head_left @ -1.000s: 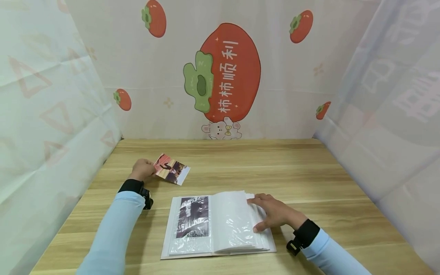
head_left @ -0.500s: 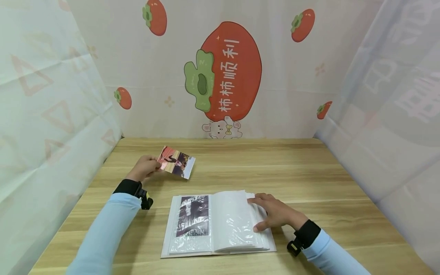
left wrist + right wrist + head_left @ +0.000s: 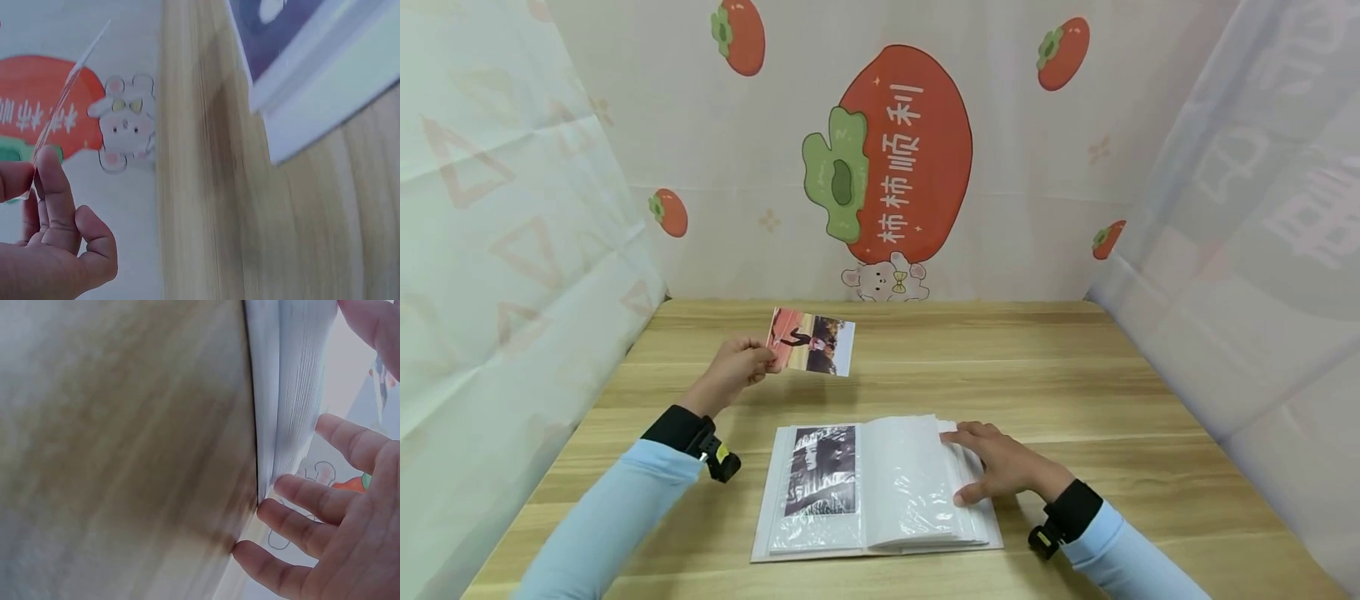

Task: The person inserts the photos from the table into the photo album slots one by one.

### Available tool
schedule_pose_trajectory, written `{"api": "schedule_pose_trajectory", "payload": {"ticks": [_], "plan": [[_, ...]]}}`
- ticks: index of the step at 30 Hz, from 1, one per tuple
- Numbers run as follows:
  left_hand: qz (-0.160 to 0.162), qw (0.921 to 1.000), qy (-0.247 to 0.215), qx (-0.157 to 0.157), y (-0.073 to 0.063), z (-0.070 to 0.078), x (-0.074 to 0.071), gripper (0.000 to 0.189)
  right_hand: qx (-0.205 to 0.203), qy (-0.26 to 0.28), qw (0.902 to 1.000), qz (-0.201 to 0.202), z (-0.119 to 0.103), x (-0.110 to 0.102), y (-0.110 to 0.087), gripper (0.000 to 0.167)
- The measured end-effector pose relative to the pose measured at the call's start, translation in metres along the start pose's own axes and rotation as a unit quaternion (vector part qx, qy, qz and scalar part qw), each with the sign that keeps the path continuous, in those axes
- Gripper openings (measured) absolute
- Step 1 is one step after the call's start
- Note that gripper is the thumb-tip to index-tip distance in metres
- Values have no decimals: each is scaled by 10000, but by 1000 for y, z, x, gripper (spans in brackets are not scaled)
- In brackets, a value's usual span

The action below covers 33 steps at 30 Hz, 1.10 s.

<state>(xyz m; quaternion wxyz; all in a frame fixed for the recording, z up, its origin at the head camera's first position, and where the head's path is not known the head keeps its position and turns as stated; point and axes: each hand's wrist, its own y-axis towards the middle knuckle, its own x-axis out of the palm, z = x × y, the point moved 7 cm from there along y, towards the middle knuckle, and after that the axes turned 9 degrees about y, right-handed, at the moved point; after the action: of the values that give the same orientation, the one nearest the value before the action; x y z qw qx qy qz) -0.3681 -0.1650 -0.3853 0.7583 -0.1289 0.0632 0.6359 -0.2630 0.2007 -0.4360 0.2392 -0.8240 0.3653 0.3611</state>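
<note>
A colour photo (image 3: 814, 342), with a white strip along its right end, is raised above the table behind the album. My left hand (image 3: 739, 367) pinches its left edge between thumb and fingers; the left wrist view shows the photo (image 3: 59, 103) nearly edge-on. In front lies a photo album (image 3: 762, 533), spread open, with a dark photo (image 3: 822, 471) in the clear sleeve of its left page. On the right is a stack of white sleeve pages (image 3: 906, 483). My right hand (image 3: 1003, 461) rests on those pages at their outer edge, fingers spread; the right wrist view shows fingertips (image 3: 328, 425) at the page edges (image 3: 300, 381).
The wooden table (image 3: 1075, 375) runs back to a white cloth backdrop (image 3: 1022, 208) printed with persimmons. More cloth hangs along the left side (image 3: 512, 275) and the right side (image 3: 1247, 250).
My left hand has carried the photo up and to the right and turned it closer to level. The right hand and album have stayed in place.
</note>
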Motion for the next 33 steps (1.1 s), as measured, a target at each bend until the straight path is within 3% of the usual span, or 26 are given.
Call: {"api": "schedule_pose_trajectory", "payload": {"ticks": [9,17,26,30,33], "plan": [[-128,9987,-449,200,-19,11,25,7,-30,119,9999,-108,-3,-6,3,84],[-464,9969,-636,63,-35,10,49,10,-190,75,9997,-117,-11,-12,8,71],[-847,9923,-904,-70,-50,9,77,2,-216,204,9978,586,-22,-24,18,60],[-895,9919,-892,-113,-53,5,84,5,10,489,9935,1025,-24,-28,22,74],[-880,9920,-908,-67,-54,5,84,2,62,1121,9854,1278,-26,-30,26,85]]}}
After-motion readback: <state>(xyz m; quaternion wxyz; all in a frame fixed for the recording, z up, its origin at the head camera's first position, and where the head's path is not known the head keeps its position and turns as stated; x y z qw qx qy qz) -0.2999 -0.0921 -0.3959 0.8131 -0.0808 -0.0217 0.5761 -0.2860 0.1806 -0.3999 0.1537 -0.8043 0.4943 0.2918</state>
